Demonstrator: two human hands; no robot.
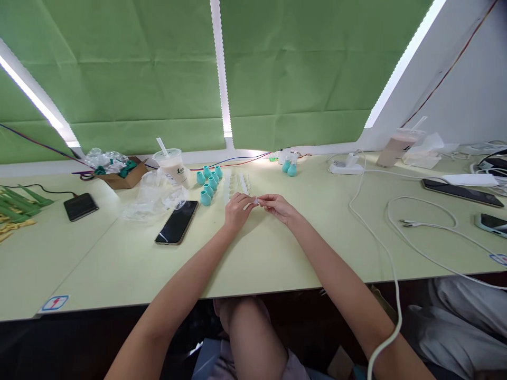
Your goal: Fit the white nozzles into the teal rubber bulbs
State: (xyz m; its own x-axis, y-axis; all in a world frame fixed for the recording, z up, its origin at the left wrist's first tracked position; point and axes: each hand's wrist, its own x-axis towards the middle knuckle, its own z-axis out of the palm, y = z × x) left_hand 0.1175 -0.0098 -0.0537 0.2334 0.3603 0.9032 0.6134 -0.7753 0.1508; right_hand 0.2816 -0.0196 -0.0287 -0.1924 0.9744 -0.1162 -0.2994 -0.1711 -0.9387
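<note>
My left hand point(238, 209) and my right hand point(280, 207) meet above the middle of the table, fingertips pinched on one small whitish piece point(256, 201). Its exact kind is too small to make out. Just beyond my left hand lie rows of small translucent pieces point(227, 188). To their left stand several teal bulb-shaped pieces point(205, 198) with open necks, grouped in rows. Farther back, right of centre, two more teal bulbs point(291, 170) sit together, with clear parts on top.
A black phone point(177, 222) lies left of my hands, beside a crumpled plastic bag point(148, 198) and a drink cup point(172, 167). Behind is a cardboard box point(125, 178). A white power strip point(346, 168) and a long white cable point(372, 232) occupy the right. Another person's leg point(447, 327) shows lower right.
</note>
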